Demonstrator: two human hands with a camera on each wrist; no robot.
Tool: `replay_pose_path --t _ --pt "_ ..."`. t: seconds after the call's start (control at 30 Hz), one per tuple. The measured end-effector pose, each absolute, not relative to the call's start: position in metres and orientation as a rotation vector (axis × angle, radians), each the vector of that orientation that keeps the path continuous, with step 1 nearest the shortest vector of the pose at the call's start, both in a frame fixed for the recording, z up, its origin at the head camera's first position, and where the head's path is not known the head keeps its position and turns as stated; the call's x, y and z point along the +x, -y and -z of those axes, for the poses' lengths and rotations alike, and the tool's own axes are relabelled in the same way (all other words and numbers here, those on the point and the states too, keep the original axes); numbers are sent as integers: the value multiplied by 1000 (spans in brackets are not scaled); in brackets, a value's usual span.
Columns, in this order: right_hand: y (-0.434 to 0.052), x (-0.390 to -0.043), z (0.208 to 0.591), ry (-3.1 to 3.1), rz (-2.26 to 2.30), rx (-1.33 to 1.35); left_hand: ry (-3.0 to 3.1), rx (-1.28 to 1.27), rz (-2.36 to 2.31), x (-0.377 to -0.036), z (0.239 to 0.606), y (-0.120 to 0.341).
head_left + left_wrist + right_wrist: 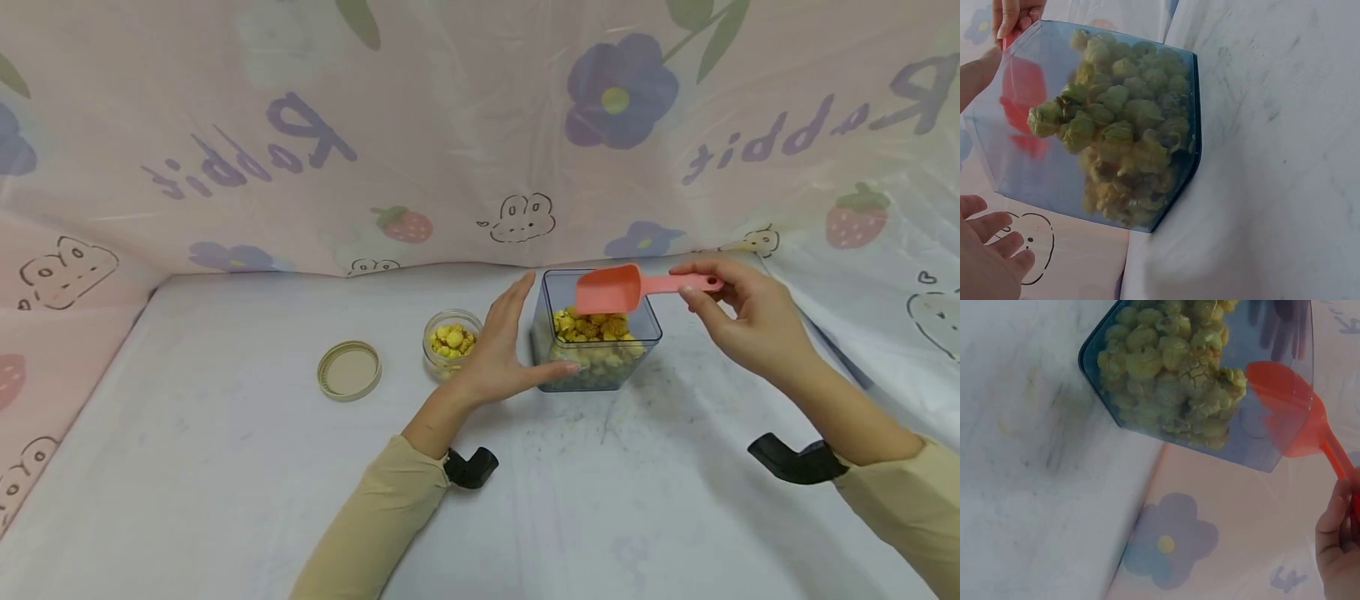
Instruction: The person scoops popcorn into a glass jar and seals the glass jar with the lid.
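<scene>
Scoop point(609, 289) pinched in right hand point(738, 321) above container point(596, 333); left hand point(504, 346) spread alongside.

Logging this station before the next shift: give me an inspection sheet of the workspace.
Surface: white table cover, scuffed with grey marks near the bin.
Job's things: clear bin part full of yellow puffs; pink scoop over the bin's opening; small jar with puffs in it, lid off.
Clutter: jar lid lying flat, apart from the jar.
Hands: left hand with straight fingers against the bin's left side; right hand pinches the scoop's handle.
Cables: nothing seen; black wrist mounts on both arms.
Surroundings: pink printed sheet with flowers, strawberries and "Rabbit" lettering walls in the table.
</scene>
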State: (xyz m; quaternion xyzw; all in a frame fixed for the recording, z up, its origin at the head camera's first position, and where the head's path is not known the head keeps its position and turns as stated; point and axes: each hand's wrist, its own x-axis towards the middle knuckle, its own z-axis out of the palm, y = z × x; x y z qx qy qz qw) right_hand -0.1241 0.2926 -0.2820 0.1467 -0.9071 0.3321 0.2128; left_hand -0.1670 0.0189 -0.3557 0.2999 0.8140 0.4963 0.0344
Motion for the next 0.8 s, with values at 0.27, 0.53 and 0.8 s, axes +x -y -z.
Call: replay_pose_path --t 0.27,0.53,0.8 --pt "-293 -126 281 2472 -601 605 -2483 874 -1517 -169 358 -23" --pt "-294 -131 280 2450 -499 713 -2485 888 -1498 -174 359 -30" --pt "-285 -137 275 2503 -436 743 -2413 934 -1571 -181 362 -34"
